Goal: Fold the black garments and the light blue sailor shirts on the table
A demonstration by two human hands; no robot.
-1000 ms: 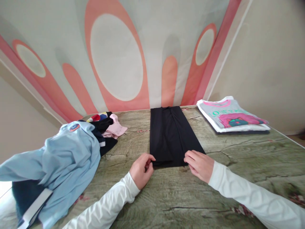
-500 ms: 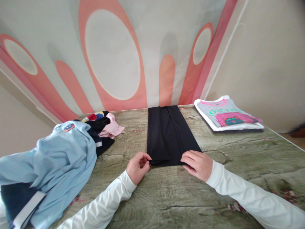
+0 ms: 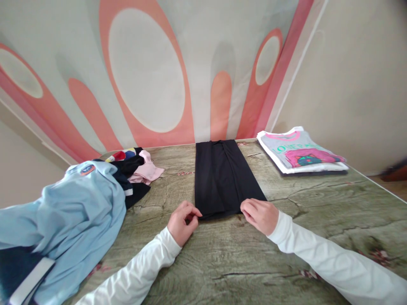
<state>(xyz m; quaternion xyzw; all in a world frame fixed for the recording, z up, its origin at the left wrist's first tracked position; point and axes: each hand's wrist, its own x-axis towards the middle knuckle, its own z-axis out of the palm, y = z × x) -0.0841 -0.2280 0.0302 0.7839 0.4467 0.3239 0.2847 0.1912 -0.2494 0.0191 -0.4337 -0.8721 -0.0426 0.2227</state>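
Note:
A black garment (image 3: 222, 173), folded into a long flat strip, lies on the table with its far end at the back edge. Its exact kind does not show. My left hand (image 3: 183, 222) pinches its near left corner between thumb and forefinger. At the near right corner my right hand (image 3: 260, 214) is closed on the cloth, fingers bent over the edge. A lengthwise fold line runs down the right part of the garment.
On the left lies a loose heap with a light blue shirt (image 3: 82, 212), a pink garment (image 3: 146, 169) and dark clothes. A folded stack topped by a grey and pink printed shirt (image 3: 302, 148) sits at the right. The wood-patterned table (image 3: 203, 262) meets a patterned wall behind.
My right hand's fingers have closed more tightly on the near right corner. The garment's near edge there has shifted slightly. My left hand keeps its pinch, and the view has moved a little.

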